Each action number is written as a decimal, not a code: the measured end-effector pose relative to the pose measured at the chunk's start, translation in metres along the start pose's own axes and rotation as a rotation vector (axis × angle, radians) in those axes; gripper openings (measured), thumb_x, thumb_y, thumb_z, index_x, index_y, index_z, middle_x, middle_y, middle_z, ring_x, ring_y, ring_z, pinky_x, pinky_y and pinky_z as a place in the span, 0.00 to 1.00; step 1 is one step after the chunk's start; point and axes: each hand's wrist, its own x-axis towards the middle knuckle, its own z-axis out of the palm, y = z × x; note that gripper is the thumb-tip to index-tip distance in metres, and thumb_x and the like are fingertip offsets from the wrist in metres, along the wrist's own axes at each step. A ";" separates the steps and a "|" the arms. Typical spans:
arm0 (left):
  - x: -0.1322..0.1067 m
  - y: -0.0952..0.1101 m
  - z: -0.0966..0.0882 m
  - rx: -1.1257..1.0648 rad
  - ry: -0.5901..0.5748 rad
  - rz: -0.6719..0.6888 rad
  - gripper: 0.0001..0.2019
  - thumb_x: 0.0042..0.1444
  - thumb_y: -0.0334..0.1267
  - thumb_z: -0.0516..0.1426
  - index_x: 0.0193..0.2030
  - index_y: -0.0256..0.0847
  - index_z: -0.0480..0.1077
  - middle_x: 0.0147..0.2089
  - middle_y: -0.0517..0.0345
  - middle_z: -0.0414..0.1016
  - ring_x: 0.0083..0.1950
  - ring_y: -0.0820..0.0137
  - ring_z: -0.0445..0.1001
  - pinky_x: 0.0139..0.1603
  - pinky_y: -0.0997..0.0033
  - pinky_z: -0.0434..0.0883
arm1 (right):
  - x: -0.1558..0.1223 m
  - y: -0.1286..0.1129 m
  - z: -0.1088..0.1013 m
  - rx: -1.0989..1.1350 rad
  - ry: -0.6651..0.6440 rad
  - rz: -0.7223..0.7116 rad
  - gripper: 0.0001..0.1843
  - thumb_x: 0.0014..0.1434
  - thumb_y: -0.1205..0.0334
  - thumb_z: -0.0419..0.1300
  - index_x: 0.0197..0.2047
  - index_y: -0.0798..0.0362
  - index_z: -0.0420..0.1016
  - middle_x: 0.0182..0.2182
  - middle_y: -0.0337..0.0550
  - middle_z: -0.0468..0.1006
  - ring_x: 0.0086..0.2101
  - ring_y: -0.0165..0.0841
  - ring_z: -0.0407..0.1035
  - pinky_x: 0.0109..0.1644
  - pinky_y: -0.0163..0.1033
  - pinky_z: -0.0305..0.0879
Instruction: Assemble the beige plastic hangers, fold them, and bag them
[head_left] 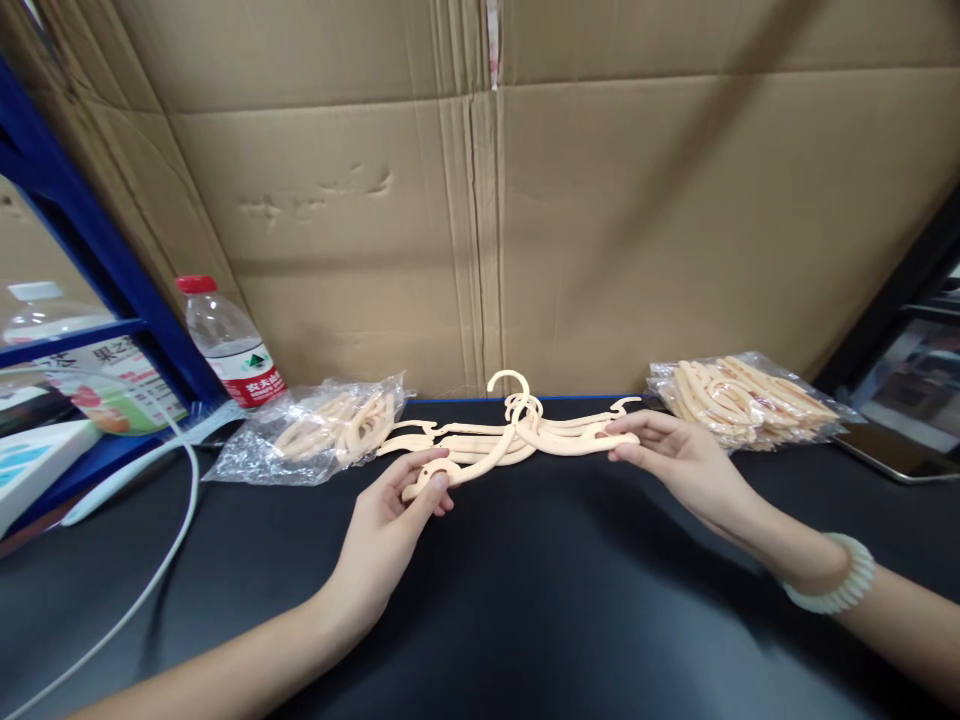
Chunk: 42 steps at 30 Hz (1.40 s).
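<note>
A cream plastic clothes hanger [491,460] is held by both ends, its hook pointing up. My left hand [397,510] pinches the left arm's end between thumb and fingers. At the opposite end, my right hand [675,460] grips the tip the same way. Behind it, more cream hangers [465,442] lie stacked on the black table [517,610], partly hidden by the held one. To the left of the stack is a clear plastic bag [322,430] with cream hanger pieces inside. Another bag of hangers [742,400] lies beyond my right hand.
A red-capped water bottle [232,345] stands at the back left, beside a blue frame [75,200] and a larger white-capped bottle [112,370]. A white cable [176,540] curves over the table's left side. Cardboard [337,220] walls the back. A phone-like device [900,455] lies at right.
</note>
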 end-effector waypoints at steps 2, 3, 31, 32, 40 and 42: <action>0.000 0.002 0.000 -0.074 0.045 -0.035 0.22 0.52 0.45 0.64 0.51 0.36 0.70 0.33 0.59 0.74 0.34 0.72 0.71 0.41 0.72 0.68 | 0.002 0.002 -0.002 0.181 0.012 0.094 0.16 0.52 0.53 0.68 0.41 0.53 0.77 0.39 0.47 0.79 0.38 0.36 0.75 0.47 0.43 0.73; 0.000 0.003 0.000 -0.113 0.065 -0.049 0.24 0.50 0.45 0.65 0.51 0.36 0.70 0.34 0.59 0.74 0.34 0.73 0.71 0.41 0.73 0.68 | 0.003 0.003 -0.003 0.263 0.028 0.127 0.17 0.52 0.53 0.68 0.42 0.52 0.76 0.38 0.46 0.79 0.39 0.35 0.74 0.48 0.43 0.72; -0.031 0.014 0.023 -0.130 -0.297 -0.129 0.14 0.51 0.41 0.65 0.40 0.36 0.72 0.33 0.53 0.79 0.34 0.69 0.76 0.38 0.72 0.74 | -0.050 -0.029 0.062 0.098 -0.360 0.375 0.18 0.57 0.47 0.62 0.39 0.55 0.77 0.23 0.41 0.78 0.21 0.31 0.71 0.22 0.31 0.65; -0.032 0.013 0.024 -0.133 -0.311 -0.117 0.13 0.52 0.41 0.65 0.41 0.36 0.73 0.34 0.53 0.79 0.35 0.68 0.77 0.39 0.72 0.74 | -0.050 -0.030 0.063 0.103 -0.373 0.377 0.18 0.57 0.46 0.62 0.39 0.54 0.77 0.24 0.40 0.78 0.22 0.31 0.72 0.24 0.32 0.66; -0.034 0.014 0.028 -0.172 -0.415 -0.137 0.14 0.55 0.42 0.63 0.44 0.36 0.72 0.40 0.50 0.79 0.39 0.65 0.77 0.40 0.68 0.74 | -0.054 -0.032 0.065 0.196 -0.557 0.344 0.19 0.62 0.46 0.57 0.42 0.54 0.75 0.30 0.43 0.79 0.30 0.34 0.74 0.33 0.36 0.69; -0.034 0.014 0.029 -0.170 -0.436 -0.141 0.14 0.56 0.43 0.62 0.44 0.36 0.73 0.39 0.50 0.79 0.38 0.66 0.77 0.39 0.69 0.74 | -0.054 -0.030 0.065 0.143 -0.554 0.299 0.19 0.63 0.46 0.56 0.41 0.54 0.76 0.32 0.42 0.78 0.31 0.33 0.72 0.34 0.35 0.67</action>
